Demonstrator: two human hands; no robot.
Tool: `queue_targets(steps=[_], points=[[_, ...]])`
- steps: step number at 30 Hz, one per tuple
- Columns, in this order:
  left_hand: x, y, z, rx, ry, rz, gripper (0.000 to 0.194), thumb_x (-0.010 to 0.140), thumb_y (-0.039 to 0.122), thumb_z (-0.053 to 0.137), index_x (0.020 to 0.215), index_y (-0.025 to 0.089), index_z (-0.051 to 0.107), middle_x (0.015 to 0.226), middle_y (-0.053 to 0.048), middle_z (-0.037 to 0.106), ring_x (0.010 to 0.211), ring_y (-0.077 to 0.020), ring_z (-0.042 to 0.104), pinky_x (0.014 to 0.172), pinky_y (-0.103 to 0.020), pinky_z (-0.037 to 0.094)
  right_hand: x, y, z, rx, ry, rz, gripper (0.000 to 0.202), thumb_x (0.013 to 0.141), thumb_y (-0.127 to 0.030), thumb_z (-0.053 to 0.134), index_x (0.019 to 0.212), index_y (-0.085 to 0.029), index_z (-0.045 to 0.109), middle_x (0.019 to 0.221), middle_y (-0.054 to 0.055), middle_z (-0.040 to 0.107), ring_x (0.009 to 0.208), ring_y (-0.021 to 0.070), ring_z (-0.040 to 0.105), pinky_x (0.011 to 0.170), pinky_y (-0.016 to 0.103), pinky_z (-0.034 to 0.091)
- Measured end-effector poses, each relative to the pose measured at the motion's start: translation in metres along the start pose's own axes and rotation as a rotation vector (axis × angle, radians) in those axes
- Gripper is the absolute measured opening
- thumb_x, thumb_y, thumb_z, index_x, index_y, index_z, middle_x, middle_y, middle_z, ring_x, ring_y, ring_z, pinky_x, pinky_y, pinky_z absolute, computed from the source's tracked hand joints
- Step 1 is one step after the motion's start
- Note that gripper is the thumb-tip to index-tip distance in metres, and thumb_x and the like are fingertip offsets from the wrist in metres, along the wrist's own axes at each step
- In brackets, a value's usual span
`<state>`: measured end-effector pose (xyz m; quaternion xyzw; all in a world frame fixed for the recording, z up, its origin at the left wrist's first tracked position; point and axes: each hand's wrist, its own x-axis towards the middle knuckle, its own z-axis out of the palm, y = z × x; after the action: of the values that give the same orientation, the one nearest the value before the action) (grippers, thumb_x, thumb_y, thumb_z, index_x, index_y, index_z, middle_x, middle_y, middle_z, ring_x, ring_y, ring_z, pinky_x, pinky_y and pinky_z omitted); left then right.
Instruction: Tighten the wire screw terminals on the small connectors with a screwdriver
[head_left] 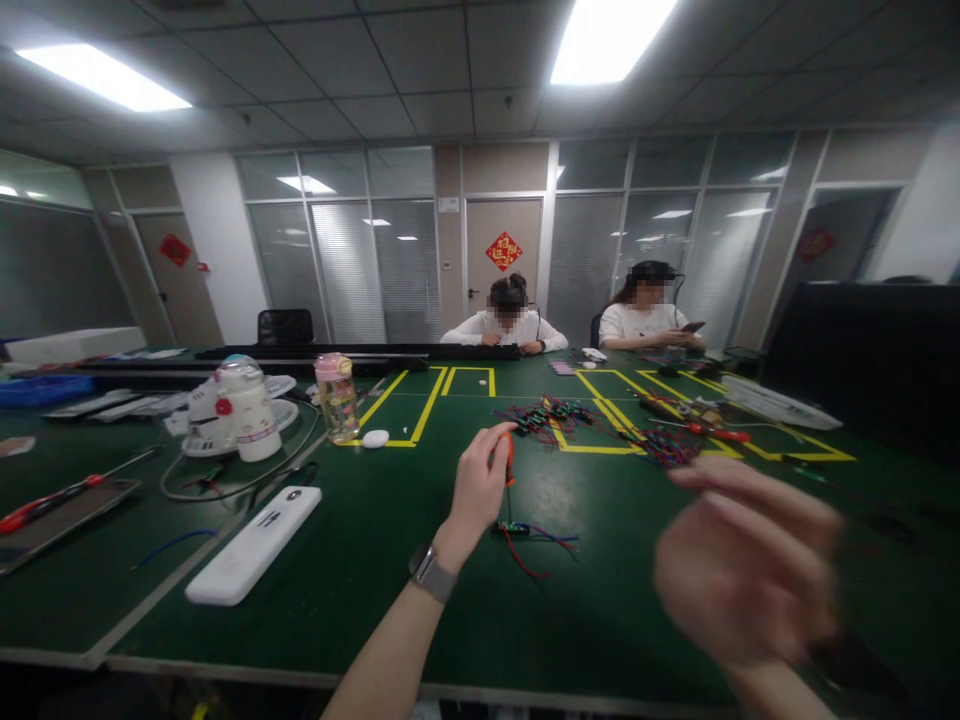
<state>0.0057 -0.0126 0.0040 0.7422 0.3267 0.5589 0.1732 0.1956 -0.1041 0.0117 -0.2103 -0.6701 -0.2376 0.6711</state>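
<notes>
My left hand (482, 470), with a watch on the wrist, is closed round an orange-handled screwdriver (510, 462) that stands upright. Its thin shaft points down at a small green circuit board (512, 528) on the green table. Red and blue wires (553, 536) trail from this board to the right. Over the table at the right is my right hand (750, 560), smeared by motion, so what its fingers do cannot be made out. Beyond my left hand lies a heap of small boards with wires (551, 415), and a second wire bundle (666, 446) is nearer my right hand.
A white device (255, 546), a pink-lidded bottle (337, 398) and a white bottle (253, 415) stand or lie left. Red-handled pliers (716, 432) lie back right, before a dark monitor (862, 370). Two people sit across the table (330, 640).
</notes>
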Motion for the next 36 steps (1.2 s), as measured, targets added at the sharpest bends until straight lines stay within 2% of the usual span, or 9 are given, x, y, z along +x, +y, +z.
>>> queue_targets(steps=[2, 7, 10, 12, 16, 21, 26, 31, 36], points=[[0.001, -0.002, 0.001, -0.038, -0.008, -0.001, 0.031, 0.096, 0.029, 0.037, 0.117, 0.021, 0.060, 0.103, -0.006, 0.064, 0.091, -0.0167, 0.062, 0.081, -0.029, 0.050, -0.008, 0.012, 0.017, 0.006, -0.125, 0.052, 0.033, 0.092, -0.028, 0.042, 0.118, -0.023, 0.061, 0.105, 0.011, 0.060, 0.096, 0.0284, 0.057, 0.081, 0.049, 0.047], [0.000, -0.004, 0.004, -0.131, -0.042, 0.002, 0.031, 0.096, 0.027, 0.039, 0.120, 0.021, 0.057, 0.116, -0.009, 0.060, 0.104, -0.0196, 0.061, 0.086, -0.031, 0.052, -0.057, 0.045, 0.054, 0.108, -0.719, 0.480, 0.021, 0.088, -0.030, 0.055, 0.105, -0.019, 0.061, 0.102, 0.008, 0.064, 0.096, 0.0241, 0.058, 0.085, 0.040, 0.046], [-0.001, -0.002, 0.005, -0.208, -0.065, -0.010, 0.030, 0.096, 0.028, 0.040, 0.118, 0.021, 0.058, 0.115, -0.009, 0.060, 0.100, -0.0184, 0.063, 0.082, -0.030, 0.055, -0.080, 0.050, 0.063, 0.187, -0.900, 0.627, 0.029, 0.081, -0.032, 0.065, 0.106, -0.018, 0.061, 0.104, 0.007, 0.065, 0.096, 0.0239, 0.059, 0.087, 0.038, 0.046], [-0.002, -0.001, 0.006, -0.259, -0.070, -0.025, 0.029, 0.095, 0.029, 0.041, 0.116, 0.020, 0.058, 0.113, -0.009, 0.060, 0.095, -0.0176, 0.065, 0.077, -0.028, 0.057, -0.086, 0.049, 0.067, 0.217, -0.934, 0.638, 0.029, 0.077, -0.029, 0.069, 0.102, -0.017, 0.063, 0.100, 0.007, 0.066, 0.093, 0.0232, 0.060, 0.087, 0.037, 0.046], [0.000, -0.002, 0.007, -0.316, -0.077, -0.052, 0.026, 0.093, 0.030, 0.047, 0.113, 0.020, 0.061, 0.104, -0.007, 0.062, 0.084, -0.0152, 0.066, 0.070, -0.025, 0.057, -0.086, 0.048, 0.071, 0.267, -0.935, 0.632, 0.005, 0.074, -0.019, 0.070, 0.079, -0.018, 0.068, 0.093, 0.005, 0.067, 0.088, 0.0202, 0.062, 0.084, 0.033, 0.046], [0.001, -0.006, 0.007, -0.260, -0.032, -0.037, 0.021, 0.087, 0.029, 0.056, 0.104, 0.021, 0.065, 0.091, -0.003, 0.058, 0.075, -0.0121, 0.062, 0.063, -0.022, 0.054, -0.089, 0.049, 0.074, 0.250, -0.890, 0.688, 0.006, 0.070, -0.014, 0.072, 0.069, -0.017, 0.068, 0.090, 0.006, 0.068, 0.087, 0.0199, 0.063, 0.081, 0.032, 0.047], [0.000, -0.004, 0.005, -0.055, 0.068, 0.029, 0.017, 0.084, 0.030, 0.062, 0.096, 0.022, 0.068, 0.086, -0.001, 0.052, 0.078, -0.0131, 0.056, 0.067, -0.023, 0.050, -0.085, 0.045, 0.072, 0.229, -0.912, 0.666, 0.005, 0.072, -0.013, 0.070, 0.071, -0.018, 0.069, 0.091, 0.006, 0.069, 0.087, 0.0203, 0.063, 0.082, 0.032, 0.048], [-0.001, 0.000, 0.002, -0.041, 0.013, 0.057, 0.030, 0.095, 0.027, 0.040, 0.114, 0.022, 0.063, 0.100, -0.006, 0.057, 0.090, -0.0150, 0.058, 0.078, -0.026, 0.049, -0.079, 0.040, 0.070, 0.198, -0.985, 0.619, 0.007, 0.077, -0.015, 0.065, 0.081, -0.019, 0.069, 0.094, 0.006, 0.068, 0.089, 0.0207, 0.062, 0.084, 0.033, 0.048], [0.001, -0.001, 0.001, -0.095, -0.030, 0.051, 0.032, 0.095, 0.024, 0.039, 0.119, 0.020, 0.060, 0.113, -0.009, 0.061, 0.099, -0.0178, 0.061, 0.083, -0.029, 0.050, -0.075, 0.036, 0.068, 0.191, -1.002, 0.619, 0.015, 0.077, -0.013, 0.064, 0.091, -0.017, 0.067, 0.095, 0.007, 0.066, 0.090, 0.0208, 0.060, 0.085, 0.033, 0.048]])
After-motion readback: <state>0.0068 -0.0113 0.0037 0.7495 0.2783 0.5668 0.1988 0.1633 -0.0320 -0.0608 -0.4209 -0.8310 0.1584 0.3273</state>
